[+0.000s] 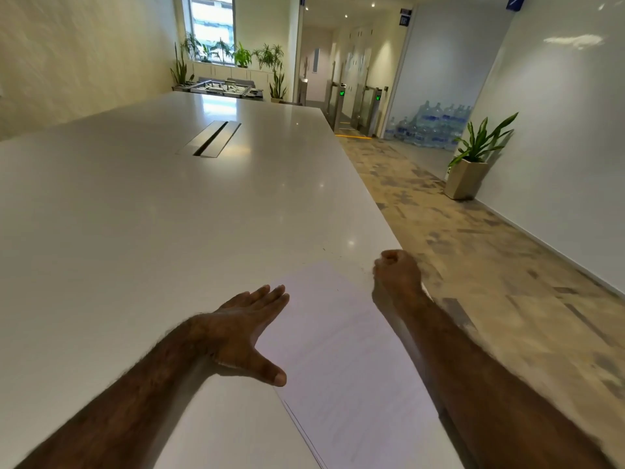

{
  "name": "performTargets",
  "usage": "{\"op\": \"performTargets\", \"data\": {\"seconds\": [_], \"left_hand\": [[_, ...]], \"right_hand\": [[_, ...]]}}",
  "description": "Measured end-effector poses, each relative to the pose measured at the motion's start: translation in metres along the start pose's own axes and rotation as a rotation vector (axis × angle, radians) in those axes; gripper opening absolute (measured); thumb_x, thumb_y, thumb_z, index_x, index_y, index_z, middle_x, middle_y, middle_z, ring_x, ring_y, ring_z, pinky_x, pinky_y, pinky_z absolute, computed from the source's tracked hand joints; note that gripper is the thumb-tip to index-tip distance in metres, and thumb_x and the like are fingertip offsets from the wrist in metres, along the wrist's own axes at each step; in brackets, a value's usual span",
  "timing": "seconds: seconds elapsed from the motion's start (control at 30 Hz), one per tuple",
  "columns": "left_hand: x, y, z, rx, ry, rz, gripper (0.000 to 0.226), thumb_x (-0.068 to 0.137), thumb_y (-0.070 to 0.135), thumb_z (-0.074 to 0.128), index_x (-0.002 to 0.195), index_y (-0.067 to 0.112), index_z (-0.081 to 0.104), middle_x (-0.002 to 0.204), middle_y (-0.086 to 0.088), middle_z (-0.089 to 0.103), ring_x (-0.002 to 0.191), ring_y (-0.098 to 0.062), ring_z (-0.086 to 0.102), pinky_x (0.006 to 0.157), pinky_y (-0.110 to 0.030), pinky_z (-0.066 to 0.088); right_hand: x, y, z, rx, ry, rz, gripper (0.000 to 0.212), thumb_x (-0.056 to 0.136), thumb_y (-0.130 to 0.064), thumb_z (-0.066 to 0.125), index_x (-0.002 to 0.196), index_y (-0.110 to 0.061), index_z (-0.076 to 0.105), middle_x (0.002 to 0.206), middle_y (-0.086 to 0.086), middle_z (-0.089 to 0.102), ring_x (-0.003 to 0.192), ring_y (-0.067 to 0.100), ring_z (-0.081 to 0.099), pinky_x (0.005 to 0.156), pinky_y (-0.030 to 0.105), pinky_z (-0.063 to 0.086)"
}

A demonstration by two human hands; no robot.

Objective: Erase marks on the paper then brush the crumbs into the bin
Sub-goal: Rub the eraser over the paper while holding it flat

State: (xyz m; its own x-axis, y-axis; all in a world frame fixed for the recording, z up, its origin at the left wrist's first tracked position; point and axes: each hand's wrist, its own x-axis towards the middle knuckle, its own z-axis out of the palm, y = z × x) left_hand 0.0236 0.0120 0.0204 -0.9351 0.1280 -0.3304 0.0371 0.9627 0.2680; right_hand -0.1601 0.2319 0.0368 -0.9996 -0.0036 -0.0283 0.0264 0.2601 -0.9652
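Body in view: two bare forearms plus hands, nothing else of the person. No sleeves on either arm as far as the frame edge. Both forearms have visible dark hair, denser on the left one. left hand (245, 328): bare, no glove, short trimmed thumbnail visible. right hand (397, 270): bare too, knuckles and back of hand visible, slightly motion-blurred. Can't make out any ring, watch or band on either wrist.

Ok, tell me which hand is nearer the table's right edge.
Right. The right hand, curled into a fist, sits at the table edge beyond the paper. The left hand lies flat on the paper's left side.
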Motion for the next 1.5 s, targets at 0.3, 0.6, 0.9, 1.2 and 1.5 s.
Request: {"op": "performTargets", "data": {"seconds": [0.3, 0.6, 0.9, 1.2, 1.5], "left_hand": [[0.0, 0.002, -0.005, 0.032, -0.047, -0.023, 0.134, 0.045, 0.098, 0.044, 0.15, 0.044, -0.018, 0.152, 0.017, -0.036, 0.139, -0.007, -0.036, 0.12, -0.039, -0.013], [0.001, -0.001, -0.003, 0.031, -0.035, 0.004, 0.13, 0.046, 0.1, 0.044, 0.148, 0.049, -0.017, 0.152, 0.018, -0.036, 0.138, -0.005, -0.038, 0.12, -0.04, -0.014], [0.001, -0.003, -0.001, 0.038, -0.027, 0.006, 0.127, 0.051, 0.098, 0.048, 0.148, 0.049, -0.017, 0.153, 0.017, -0.036, 0.139, -0.007, -0.038, 0.12, -0.041, -0.014], [0.003, -0.003, 0.002, 0.044, -0.019, 0.006, 0.125, 0.052, 0.098, 0.049, 0.147, 0.052, -0.018, 0.153, 0.019, -0.035, 0.14, -0.006, -0.037, 0.12, -0.039, -0.013], [0.003, -0.004, 0.003, 0.032, -0.009, 0.008, 0.132, 0.041, 0.104, 0.039, 0.148, 0.05, -0.017, 0.155, 0.017, -0.033, 0.14, -0.007, -0.036, 0.12, -0.039, -0.013]], "right_hand": [[-0.095, 0.003, 0.001, -0.737, -0.377, -0.652, 0.011, 0.085, -0.019, 0.068, 0.094, -0.018, 0.075, 0.092, -0.003, 0.068, 0.08, 0.009, 0.061, 0.076, 0.015, 0.046], [-0.079, 0.004, -0.002, -0.686, -0.2, -0.561, 0.011, 0.082, -0.014, 0.069, 0.085, -0.018, 0.078, 0.084, -0.005, 0.073, 0.075, 0.011, 0.067, 0.074, 0.02, 0.053], [-0.063, -0.001, -0.017, -0.741, 0.002, -0.659, 0.008, 0.076, -0.012, 0.071, 0.077, -0.017, 0.077, 0.079, -0.001, 0.073, 0.073, 0.016, 0.066, 0.069, 0.026, 0.051], [-0.061, 0.001, -0.012, -0.692, -0.06, -0.508, 0.009, 0.081, -0.016, 0.07, 0.082, -0.016, 0.078, 0.083, -0.001, 0.075, 0.075, 0.013, 0.068, 0.074, 0.023, 0.054], [-0.061, 0.0, -0.004, -0.661, -0.067, -0.496, 0.009, 0.082, -0.016, 0.07, 0.084, -0.017, 0.078, 0.083, -0.004, 0.074, 0.069, 0.005, 0.063, 0.064, 0.009, 0.041]]}}
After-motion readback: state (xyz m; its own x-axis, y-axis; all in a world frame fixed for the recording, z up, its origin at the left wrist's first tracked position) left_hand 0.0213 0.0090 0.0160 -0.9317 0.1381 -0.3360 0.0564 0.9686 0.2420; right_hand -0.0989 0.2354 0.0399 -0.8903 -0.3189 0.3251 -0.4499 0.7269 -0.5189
